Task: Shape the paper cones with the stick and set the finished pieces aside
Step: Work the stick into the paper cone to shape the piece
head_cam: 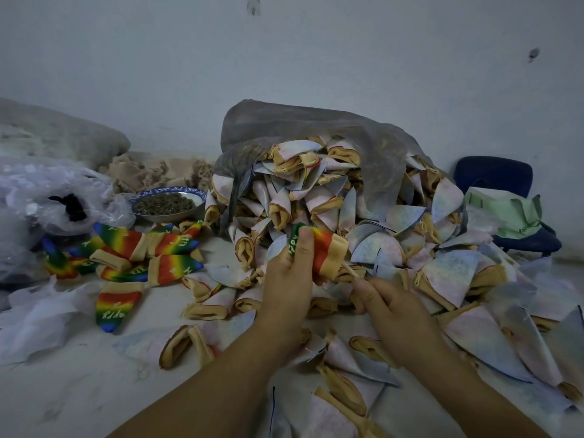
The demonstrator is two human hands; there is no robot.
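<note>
A rainbow cone [322, 248] is gripped by left fingers [284, 260], the stick [350, 270] pinched by right fingers [368, 289]; several finished cones [132, 251] are laid leftward, a large heap [347, 200] unshaped.

1. The stick [350, 270] shows only a short length. One end is hidden inside the rainbow cone [330, 251], the other inside the right hand [390, 306].
2. The left hand [289, 279] covers the cone's middle and part of its lettering.
3. The grey bag [284, 124] hides the far side of the pale cone pile [319, 197].
4. The dark contents of the bowl [164, 218], toward the surface's far left, are too small to tell.
5. The bottom edge cuts off both forearms.
</note>
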